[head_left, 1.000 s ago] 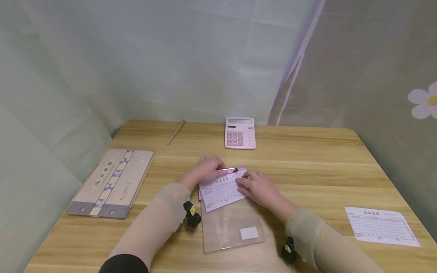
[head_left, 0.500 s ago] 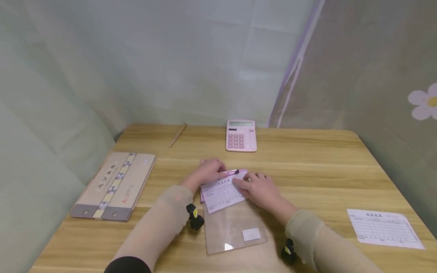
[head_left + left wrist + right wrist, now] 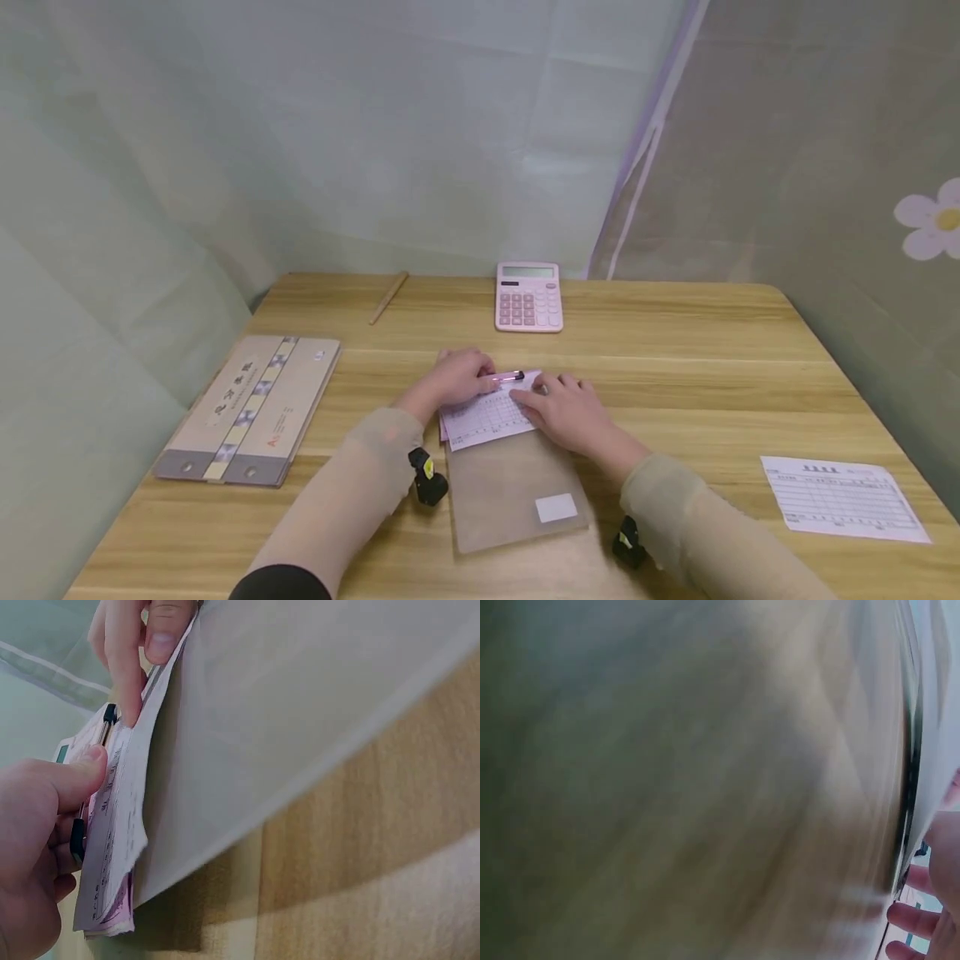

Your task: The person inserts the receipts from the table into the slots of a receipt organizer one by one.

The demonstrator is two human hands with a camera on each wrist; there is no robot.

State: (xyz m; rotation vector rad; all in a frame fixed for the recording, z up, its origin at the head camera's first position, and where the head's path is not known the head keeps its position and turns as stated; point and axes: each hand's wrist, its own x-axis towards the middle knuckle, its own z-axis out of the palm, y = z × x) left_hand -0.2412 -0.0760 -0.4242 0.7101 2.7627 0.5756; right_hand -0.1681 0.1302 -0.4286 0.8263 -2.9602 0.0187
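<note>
A translucent clipboard lies on the table in front of me, with a printed form over its top part. At its top edge is a metal clip with black ends. My left hand grips the clip, its thumb pressing from above in the left wrist view. My right hand pinches the form near its right edge. In the left wrist view, pink-edged paper shows beneath the form. The right wrist view is blurred, with only some fingers at its right edge.
A pink calculator and a thin wooden stick lie at the back. An accounting binder rests at the left. A second printed form lies at the right. Curtains hang behind the table.
The form has slid up the clipboard, toward the clip, so its lower edge sits higher. Both hands stay in nearly the same places.
</note>
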